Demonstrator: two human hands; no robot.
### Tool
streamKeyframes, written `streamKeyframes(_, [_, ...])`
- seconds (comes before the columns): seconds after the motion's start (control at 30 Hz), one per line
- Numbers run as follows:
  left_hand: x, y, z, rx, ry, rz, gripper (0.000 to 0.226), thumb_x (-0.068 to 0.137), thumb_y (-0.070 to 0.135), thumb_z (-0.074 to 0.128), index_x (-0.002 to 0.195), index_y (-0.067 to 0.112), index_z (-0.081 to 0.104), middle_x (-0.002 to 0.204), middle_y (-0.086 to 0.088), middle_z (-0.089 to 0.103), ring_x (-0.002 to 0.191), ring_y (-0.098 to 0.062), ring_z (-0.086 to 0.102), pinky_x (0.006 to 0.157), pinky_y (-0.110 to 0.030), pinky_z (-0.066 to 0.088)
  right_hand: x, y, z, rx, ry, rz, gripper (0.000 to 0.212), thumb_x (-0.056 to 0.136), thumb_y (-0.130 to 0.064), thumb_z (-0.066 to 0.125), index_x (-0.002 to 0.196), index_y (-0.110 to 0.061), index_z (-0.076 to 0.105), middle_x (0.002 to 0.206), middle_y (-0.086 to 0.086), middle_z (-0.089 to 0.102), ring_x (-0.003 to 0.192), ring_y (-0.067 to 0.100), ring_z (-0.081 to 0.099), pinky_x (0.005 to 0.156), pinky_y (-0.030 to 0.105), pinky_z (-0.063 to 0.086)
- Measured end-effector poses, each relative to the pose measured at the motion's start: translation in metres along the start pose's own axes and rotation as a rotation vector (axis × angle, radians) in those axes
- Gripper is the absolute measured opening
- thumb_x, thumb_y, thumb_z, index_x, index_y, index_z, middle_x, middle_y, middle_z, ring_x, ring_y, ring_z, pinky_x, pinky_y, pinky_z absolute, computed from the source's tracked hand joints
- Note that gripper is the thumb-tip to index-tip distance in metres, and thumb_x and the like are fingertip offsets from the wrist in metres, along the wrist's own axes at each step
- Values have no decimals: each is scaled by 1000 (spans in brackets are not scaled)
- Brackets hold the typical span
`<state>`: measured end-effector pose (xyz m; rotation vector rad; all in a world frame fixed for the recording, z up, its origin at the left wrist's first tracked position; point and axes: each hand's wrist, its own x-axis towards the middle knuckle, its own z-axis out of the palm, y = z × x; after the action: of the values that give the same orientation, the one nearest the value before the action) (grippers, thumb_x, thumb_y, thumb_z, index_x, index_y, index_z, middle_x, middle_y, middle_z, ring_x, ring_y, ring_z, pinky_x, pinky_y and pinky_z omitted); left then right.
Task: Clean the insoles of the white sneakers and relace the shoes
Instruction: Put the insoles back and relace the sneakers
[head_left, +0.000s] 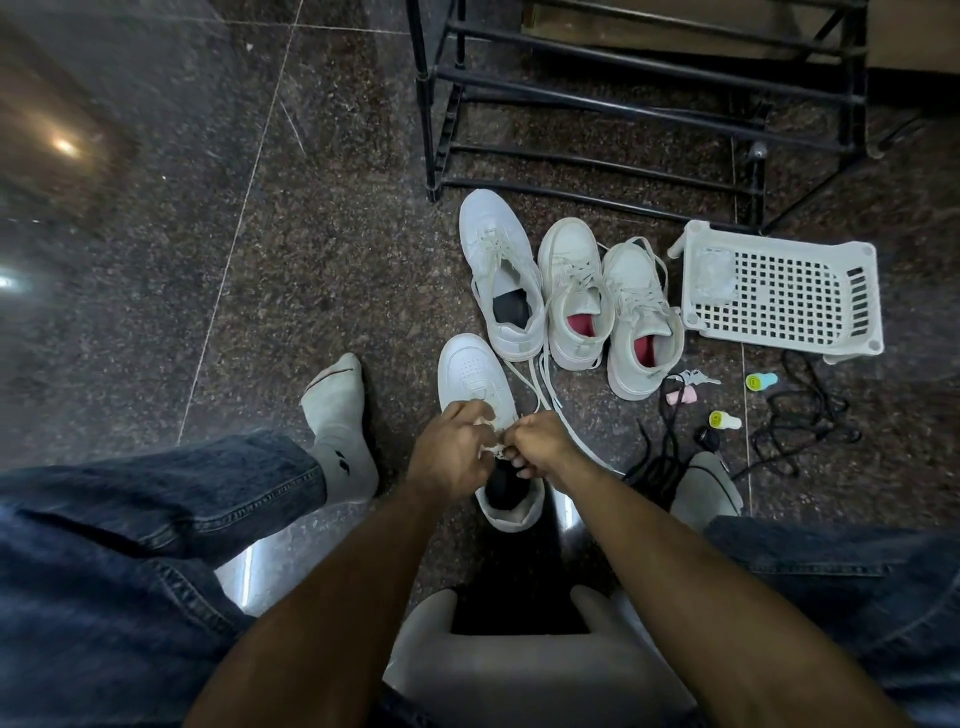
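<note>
— Four white sneakers sit on the dark stone floor; which one is being worked on?
— The nearest sneaker, toe pointing away, between the person's knees. Left hand and right hand each have their grip curled tight on its white lace above the eyelets.
— And the others?
— Three sneakers stand side by side just beyond, beside a white plastic basket tipped on its side, near a black rack.
</note>
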<state>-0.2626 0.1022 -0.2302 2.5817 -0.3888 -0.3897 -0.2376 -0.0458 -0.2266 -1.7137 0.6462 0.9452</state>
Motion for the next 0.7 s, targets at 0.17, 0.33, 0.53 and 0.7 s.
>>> streamKeyframes(0.17, [4, 3, -7, -131, -75, -142, 17, 74, 22, 61, 84, 21, 74, 90, 7, 69, 88, -18, 64, 70, -27, 46, 4, 4, -1, -69, 33, -137, 19, 83, -6, 66, 66, -13, 65, 57, 5, 61, 50, 16, 55, 48, 26, 43])
streamKeyframes(0.33, [9, 4, -10, -395, -82, -404, 10, 76, 21, 71, 82, 22, 78, 76, 2, 74, 71, -15, 67, 66, -29, 51, 8, 19, -5, -269, 8, -409, 9, 81, -13, 74, 80, -22, 75, 77, -15, 68, 77, 8, 65, 73, 27, 51])
streamKeyframes(0.53, [17, 0, -13, -359, -143, -390, 9, 78, 23, 68, 81, 22, 76, 77, 5, 73, 74, -13, 65, 68, -29, 52, 8, 18, -7, -309, -15, -411, 37, 85, -6, 66, 58, -32, 63, 51, -21, 57, 52, -4, 50, 62, 24, 43])
streamKeyframes(0.7, [15, 1, -9, -208, -133, -389, 15, 86, 28, 64, 97, 28, 73, 108, 5, 66, 98, -18, 61, 81, -34, 50, 0, 12, -9, -112, -135, -213, 28, 90, -4, 57, 67, -19, 64, 64, -3, 54, 63, 11, 51, 59, 27, 49])
